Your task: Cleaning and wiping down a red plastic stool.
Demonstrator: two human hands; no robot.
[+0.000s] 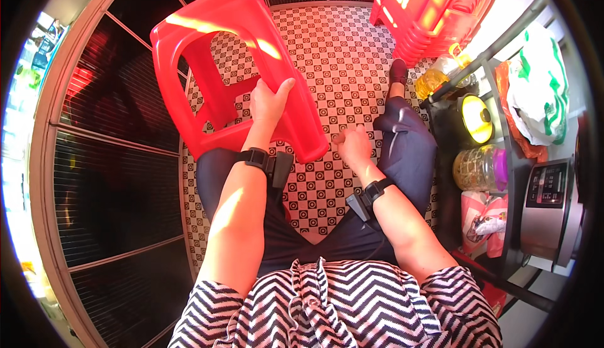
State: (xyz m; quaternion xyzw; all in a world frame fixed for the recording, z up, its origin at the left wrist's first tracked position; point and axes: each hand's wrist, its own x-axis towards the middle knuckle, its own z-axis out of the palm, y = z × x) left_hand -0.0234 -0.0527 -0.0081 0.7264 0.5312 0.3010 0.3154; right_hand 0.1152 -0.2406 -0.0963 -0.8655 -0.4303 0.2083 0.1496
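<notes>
My left hand (269,103) grips one side of a red plastic stool (167,81), its thumb lying along the outer panel. The stool is tilted, and the floor shows through its large opening. One corner of it comes close to my left knee. My right hand (355,149) hovers to the right of the stool's near corner, apart from it. Its fingers are curled inward, and the inside of the palm is hidden. Black straps with small grey devices sit on both wrists.
A stack of red plastic stools (420,22) stands at the far right. Along my right is a black rack (512,197) with a rice cooker (547,206), a purple-lidded jar (476,168), oil bottles (430,84) and bags. Dark sliding door panels (118,197) border the patterned floor (325,55).
</notes>
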